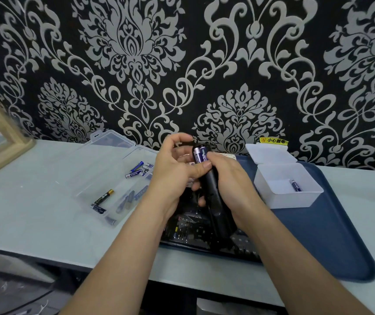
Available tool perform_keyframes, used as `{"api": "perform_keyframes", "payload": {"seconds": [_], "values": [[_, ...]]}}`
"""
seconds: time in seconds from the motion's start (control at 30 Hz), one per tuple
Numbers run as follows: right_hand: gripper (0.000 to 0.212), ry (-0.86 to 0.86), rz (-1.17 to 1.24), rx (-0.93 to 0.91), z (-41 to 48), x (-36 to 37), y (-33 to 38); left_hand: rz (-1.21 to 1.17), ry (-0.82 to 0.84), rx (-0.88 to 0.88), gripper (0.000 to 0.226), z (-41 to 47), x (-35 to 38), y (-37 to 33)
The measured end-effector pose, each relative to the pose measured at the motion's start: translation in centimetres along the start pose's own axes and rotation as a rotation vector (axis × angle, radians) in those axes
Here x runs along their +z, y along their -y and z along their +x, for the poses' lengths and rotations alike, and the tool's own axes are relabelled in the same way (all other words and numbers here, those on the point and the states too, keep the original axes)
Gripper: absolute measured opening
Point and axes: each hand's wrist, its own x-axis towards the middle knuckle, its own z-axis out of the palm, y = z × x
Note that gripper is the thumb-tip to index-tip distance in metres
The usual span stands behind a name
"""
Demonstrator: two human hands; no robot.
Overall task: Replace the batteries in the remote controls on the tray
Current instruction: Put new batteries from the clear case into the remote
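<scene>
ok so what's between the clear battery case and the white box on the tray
The left hand and right hand holding a black remote, head view.

The right grip [229, 178] wraps the middle of the black remote [213, 192], hiding that stretch, and the left grip [172, 164] covers its far side. In the open bay, the purple batteries [201, 153] show only partly, their print unreadable. Beneath the forearms, which the bottom edge cuts off, the remotes on the tray [188, 228] blur into one dark mass; their number cannot be told. Several batteries in the clear case [127, 201] are smeared by the plastic. The white box [288, 189] hides the lower part of a yellow label [274, 140]. The left edge cuts off a wooden frame [0, 137].
</scene>
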Motion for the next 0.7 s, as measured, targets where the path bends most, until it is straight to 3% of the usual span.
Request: {"api": "perform_keyframes", "payload": {"seconds": [0.07, 0.17, 0.4, 0.6, 0.7], "values": [[0.035, 0.036, -0.005, -0.005, -0.4, 0.1, 0.2, -0.032, 0.045, -0.027, 0.054, 0.2, -0.3, 0.0], [0.035, 0.062, -0.035, -0.005, -0.4, -0.4, 0.1, -0.001, 0.053, -0.005, 0.041, 0.2, -0.3, -0.1], [0.020, 0.371, -0.138, 0.089, 0.5, -2.6, 0.1, 0.045, -0.176, 0.014, 0.024, 0.1, 0.4, 0.0], [0.016, 0.224, -0.403, -0.040, 0.6, -4.0, -0.2, 0.095, -0.181, 0.107, 0.020, 0.5, 1.7, 0.7], [0.014, 0.155, -0.461, -0.081, 0.3, -5.1, 0.1, 0.138, -0.069, 0.152, 0.021, 0.6, 2.3, 1.2]]}}
